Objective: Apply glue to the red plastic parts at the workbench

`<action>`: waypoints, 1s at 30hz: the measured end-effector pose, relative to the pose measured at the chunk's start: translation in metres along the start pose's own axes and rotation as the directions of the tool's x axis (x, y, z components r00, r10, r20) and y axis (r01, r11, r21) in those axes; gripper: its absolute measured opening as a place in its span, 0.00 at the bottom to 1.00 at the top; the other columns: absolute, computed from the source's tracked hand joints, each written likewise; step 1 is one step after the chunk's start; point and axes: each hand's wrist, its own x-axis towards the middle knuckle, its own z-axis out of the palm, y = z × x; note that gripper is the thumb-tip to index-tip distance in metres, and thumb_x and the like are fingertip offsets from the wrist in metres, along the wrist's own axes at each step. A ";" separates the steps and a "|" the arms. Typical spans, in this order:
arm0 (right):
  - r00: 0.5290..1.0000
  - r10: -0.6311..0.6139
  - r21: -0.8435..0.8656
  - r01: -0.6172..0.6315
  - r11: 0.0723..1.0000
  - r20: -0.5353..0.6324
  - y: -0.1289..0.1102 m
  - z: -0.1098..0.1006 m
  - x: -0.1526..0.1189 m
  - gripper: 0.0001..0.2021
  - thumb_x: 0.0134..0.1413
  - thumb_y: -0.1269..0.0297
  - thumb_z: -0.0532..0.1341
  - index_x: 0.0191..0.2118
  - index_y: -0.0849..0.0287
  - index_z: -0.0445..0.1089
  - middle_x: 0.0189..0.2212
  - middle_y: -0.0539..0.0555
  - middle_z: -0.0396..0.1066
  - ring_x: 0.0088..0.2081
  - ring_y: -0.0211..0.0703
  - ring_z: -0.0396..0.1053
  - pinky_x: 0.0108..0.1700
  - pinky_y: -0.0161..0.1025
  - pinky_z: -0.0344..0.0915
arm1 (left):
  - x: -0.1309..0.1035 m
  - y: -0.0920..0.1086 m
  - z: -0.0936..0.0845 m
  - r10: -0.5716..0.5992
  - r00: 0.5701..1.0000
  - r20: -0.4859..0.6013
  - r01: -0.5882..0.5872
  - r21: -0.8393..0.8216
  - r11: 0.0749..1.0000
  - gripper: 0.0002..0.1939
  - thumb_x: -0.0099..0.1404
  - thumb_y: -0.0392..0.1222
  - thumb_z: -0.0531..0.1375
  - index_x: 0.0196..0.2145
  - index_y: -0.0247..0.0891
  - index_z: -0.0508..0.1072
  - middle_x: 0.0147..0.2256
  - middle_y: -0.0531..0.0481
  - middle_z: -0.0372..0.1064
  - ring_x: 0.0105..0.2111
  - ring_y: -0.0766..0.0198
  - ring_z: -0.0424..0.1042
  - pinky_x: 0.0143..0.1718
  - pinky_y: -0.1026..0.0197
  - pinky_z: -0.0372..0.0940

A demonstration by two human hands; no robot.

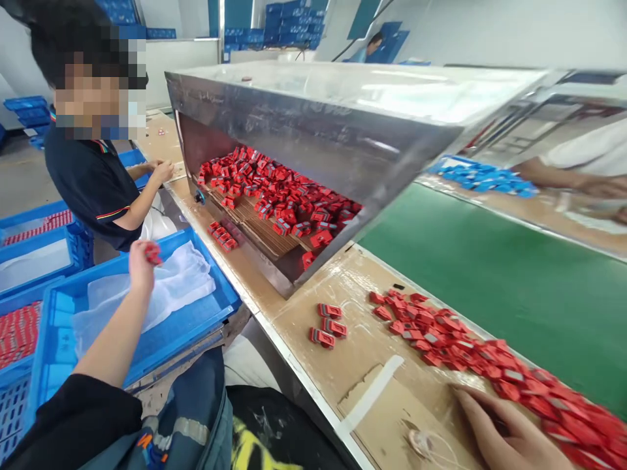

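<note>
A small red piece (153, 253) sits pinched in the fingers of the left hand (141, 262), whose grip is closed on it; the hand is raised above a blue crate (196, 320) lined with a clear plastic sheet (161, 287), and the crate stands to the left of the surface (313, 313). The right hand (509, 434) lies flat at the near edge of the surface, fingers spread and holding nothing, its fingertips touching the near end of a long heap of red pieces (470, 352) that runs along the border of a green belt (499, 274). Three more red pieces (328, 324) lie in a small group well apart from the heap, toward the left; a strip of white tape (369, 395) is stuck to the cardboard cover between them and the right hand. Behind them a steel tunnel (313, 124) opens toward the camera, its slatted floor covered with red pieces (274, 196). Beyond the blue crate a person in a dark shirt (95, 183) stands with both hands at the far end of the surface; further blue crates (34, 254) stand at the left edge.
</note>
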 end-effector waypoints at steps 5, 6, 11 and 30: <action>1.000 0.008 0.076 -0.009 0.997 0.011 -0.011 -0.002 0.004 0.15 0.45 0.39 0.64 0.34 0.39 0.79 0.37 0.56 0.80 0.37 0.69 0.78 0.39 0.63 0.74 | -0.010 0.153 0.161 0.597 0.678 0.428 -0.572 -0.203 0.795 0.15 0.75 0.54 0.54 0.47 0.42 0.71 0.45 0.45 0.73 0.47 0.57 0.74 0.54 0.52 0.70; 1.000 -0.007 0.061 0.006 0.998 0.009 -0.010 -0.002 0.004 0.17 0.46 0.39 0.63 0.36 0.42 0.79 0.37 0.56 0.81 0.37 0.68 0.78 0.40 0.62 0.74 | -0.007 0.181 0.189 0.655 0.611 0.445 -0.638 -0.213 0.740 0.16 0.75 0.56 0.55 0.49 0.41 0.71 0.48 0.43 0.72 0.51 0.55 0.73 0.57 0.51 0.68; 0.996 -0.085 0.023 0.086 0.996 -0.026 -0.005 0.002 -0.002 0.22 0.54 0.41 0.59 0.41 0.52 0.79 0.40 0.58 0.81 0.41 0.61 0.78 0.45 0.54 0.75 | 0.021 0.219 0.248 0.745 0.592 0.308 -0.723 -0.205 0.659 0.25 0.74 0.61 0.55 0.54 0.37 0.68 0.56 0.37 0.64 0.63 0.47 0.63 0.66 0.43 0.58; 0.983 -0.174 0.002 0.174 0.985 -0.051 -0.030 -0.011 0.007 0.13 0.66 0.60 0.58 0.43 0.56 0.79 0.40 0.55 0.78 0.42 0.49 0.72 0.43 0.41 0.62 | -0.077 0.083 0.135 0.470 0.483 0.739 -0.820 0.195 0.538 0.30 0.61 0.60 0.63 0.54 0.39 0.64 0.59 0.37 0.60 0.64 0.44 0.61 0.68 0.45 0.57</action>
